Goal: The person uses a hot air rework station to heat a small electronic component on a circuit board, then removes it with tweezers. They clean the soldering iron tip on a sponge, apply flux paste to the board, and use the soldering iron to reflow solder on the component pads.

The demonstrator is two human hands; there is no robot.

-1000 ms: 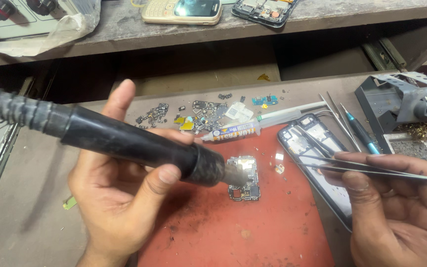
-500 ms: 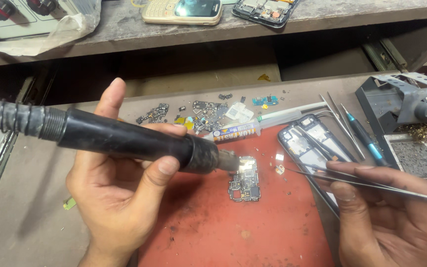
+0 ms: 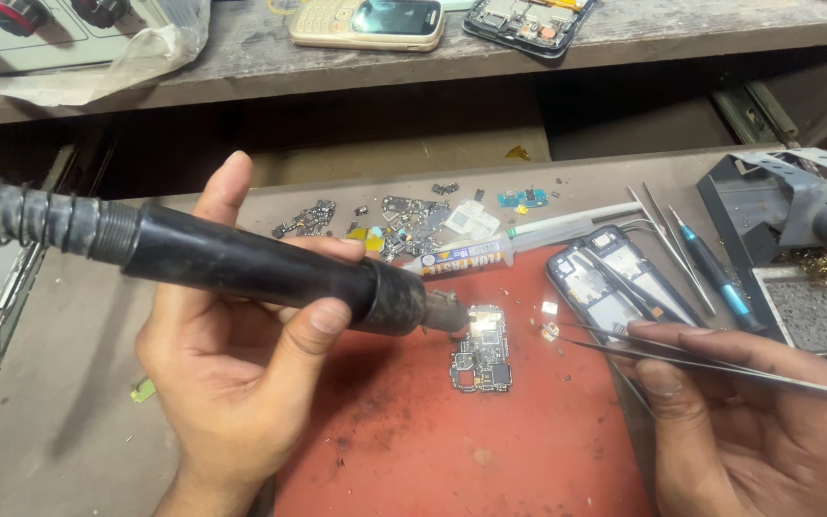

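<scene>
My left hand (image 3: 232, 383) grips a black hot-air wand (image 3: 270, 273) with a ribbed hose. Its metal nozzle points right, just above the top left corner of a small phone circuit board (image 3: 482, 349) that lies on a red mat (image 3: 452, 450). My right hand (image 3: 748, 421) pinches metal tweezers (image 3: 691, 359). The tweezer tips point left and hold a tiny pale chip (image 3: 549, 332) just right of the board. A second pale chip (image 3: 548, 307) lies on the mat a little above it.
A black phone frame (image 3: 614, 282) lies right of the mat. A syringe tube (image 3: 500, 251), loose parts (image 3: 404, 220), spare tweezers and a blue-handled tool (image 3: 715, 273) sit behind. A soldering stand (image 3: 796, 206) is at right. A keypad phone (image 3: 366, 21) rests on the upper shelf.
The wand has drawn back to the left and the nozzle now sits at the board's top left. The tweezers moved left toward the board with the small chip at their tips.
</scene>
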